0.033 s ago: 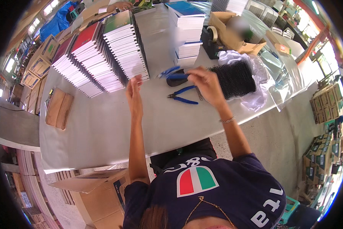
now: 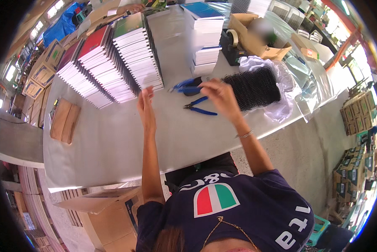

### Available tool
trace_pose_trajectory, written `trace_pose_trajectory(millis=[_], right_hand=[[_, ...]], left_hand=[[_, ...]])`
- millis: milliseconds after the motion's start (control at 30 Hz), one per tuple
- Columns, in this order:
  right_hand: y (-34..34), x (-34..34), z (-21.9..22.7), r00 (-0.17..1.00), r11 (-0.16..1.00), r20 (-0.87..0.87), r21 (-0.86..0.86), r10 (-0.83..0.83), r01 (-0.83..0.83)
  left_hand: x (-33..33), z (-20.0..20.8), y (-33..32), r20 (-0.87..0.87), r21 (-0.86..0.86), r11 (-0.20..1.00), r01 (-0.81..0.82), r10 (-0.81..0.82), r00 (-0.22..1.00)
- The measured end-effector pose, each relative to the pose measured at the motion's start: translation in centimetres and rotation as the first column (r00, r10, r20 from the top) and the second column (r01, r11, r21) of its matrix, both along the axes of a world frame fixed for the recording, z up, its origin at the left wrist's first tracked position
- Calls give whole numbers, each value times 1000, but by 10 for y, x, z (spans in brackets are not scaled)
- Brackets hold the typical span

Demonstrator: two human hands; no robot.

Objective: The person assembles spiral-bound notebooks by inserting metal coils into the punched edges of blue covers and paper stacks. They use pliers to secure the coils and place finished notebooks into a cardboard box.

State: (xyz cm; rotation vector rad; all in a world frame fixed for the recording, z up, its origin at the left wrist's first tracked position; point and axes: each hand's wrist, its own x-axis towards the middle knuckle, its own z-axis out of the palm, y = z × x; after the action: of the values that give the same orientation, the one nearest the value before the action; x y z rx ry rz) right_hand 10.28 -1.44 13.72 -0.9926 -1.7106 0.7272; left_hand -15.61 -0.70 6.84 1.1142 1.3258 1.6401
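Observation:
My right hand [image 2: 221, 98] has its fingers closed on the handle end of blue-handled pliers [image 2: 187, 86], blurred and pointing left above the table. Partly behind them lies a black object [image 2: 192, 91] whose kind I cannot make out. A second pair of blue-handled cutting pliers [image 2: 202, 106] rests on the table just below. To the right of my right hand, a mass of black binding coils [image 2: 255, 88] lies on crumpled white plastic [image 2: 287, 94]. My left hand [image 2: 147, 110] is raised, fingers stretched upward and holding nothing, in front of a stack of green-covered spiral notebooks [image 2: 139, 56].
Red-covered spiral notebooks [image 2: 106, 65] and dark-red ones [image 2: 81, 80] stand stacked at the left. A brown block [image 2: 65, 120] lies near the table's left edge. Further back are blue-topped books [image 2: 205, 35], a tape dispenser [image 2: 231, 46] and an open carton [image 2: 243, 25].
My right hand and the pliers in it have shifted slightly left and down. My left hand has moved a little left and down.

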Motion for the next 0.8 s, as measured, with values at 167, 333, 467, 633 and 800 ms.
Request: trace_pose_trajectory(millis=[167, 333, 467, 633, 800], right_hand=[[8, -38, -32, 997, 999, -66, -18, 33, -34], [1, -21, -6, 996, 998, -80, -57, -44, 40], [-3, 26, -4, 971, 967, -10, 85, -241, 241], [-15, 94, -10, 747, 729, 31, 252, -664, 637], [-9, 136, -23, 634, 624, -51, 132, -772, 770]], left_hand=[[-9, -50, 11, 176, 41, 998, 47, -53, 983], [-19, -36, 1, 49, -63, 993, 96, -93, 994], [-9, -16, -4, 39, -129, 986, 104, -99, 994], [-8, -22, -8, 55, -173, 974, 148, -140, 989], [-2, -12, -15, 6, -177, 972, 155, -156, 988]])
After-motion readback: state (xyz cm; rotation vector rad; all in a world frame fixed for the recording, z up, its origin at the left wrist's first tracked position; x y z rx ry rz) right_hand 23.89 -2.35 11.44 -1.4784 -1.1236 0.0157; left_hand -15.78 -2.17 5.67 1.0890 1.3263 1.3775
